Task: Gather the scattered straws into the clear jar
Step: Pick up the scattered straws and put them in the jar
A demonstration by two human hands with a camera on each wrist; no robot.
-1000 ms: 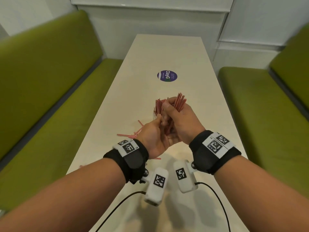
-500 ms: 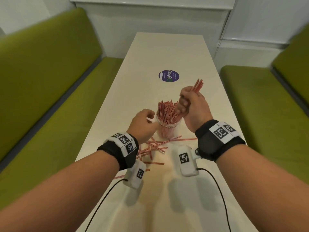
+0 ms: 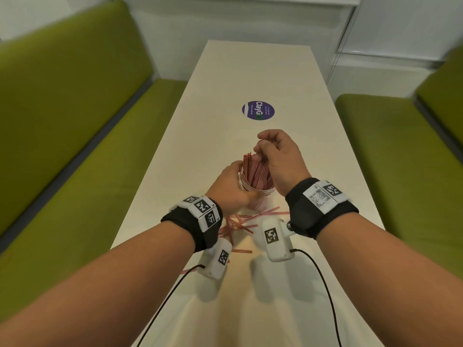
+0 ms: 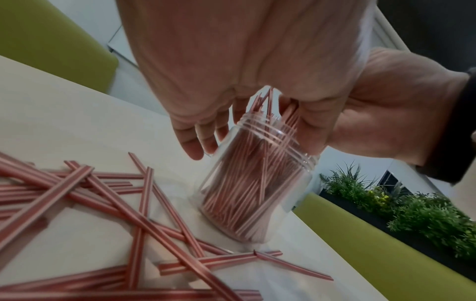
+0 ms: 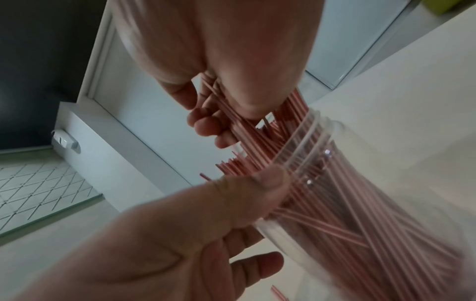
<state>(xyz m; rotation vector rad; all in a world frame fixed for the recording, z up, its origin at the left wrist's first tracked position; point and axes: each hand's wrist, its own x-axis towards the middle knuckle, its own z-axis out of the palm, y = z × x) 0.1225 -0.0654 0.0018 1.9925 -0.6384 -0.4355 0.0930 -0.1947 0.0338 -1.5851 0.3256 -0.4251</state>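
Observation:
A clear plastic jar [image 3: 258,190] stands mid-table, packed with red-and-white striped straws [image 3: 255,169]. My left hand [image 3: 231,182] grips the jar from its left side, thumb [image 5: 265,181] on the threaded neck. Directly over the jar's mouth, my right hand [image 3: 265,150] curls its fingers [image 5: 206,124] round a bunch of straws [image 5: 239,122] whose lower ends are inside the jar [image 5: 335,193]. Several loose straws [image 3: 238,224] lie crossed on the table just in front of the jar; they also show as scattered straws [image 4: 108,203] in the left wrist view, left of the jar [image 4: 257,183].
The long white table [image 3: 263,76] carries a round purple sticker [image 3: 258,110] beyond the jar. Green benches [image 3: 75,121] run along both sides. One straw [image 3: 186,271] lies near the table's left edge, by the left wrist camera. Green plants [image 4: 412,203] stand beyond the right bench.
My right hand has come down from up and to the right, bringing its bunch of straws into the jar's mouth. My left hand has closed round the jar.

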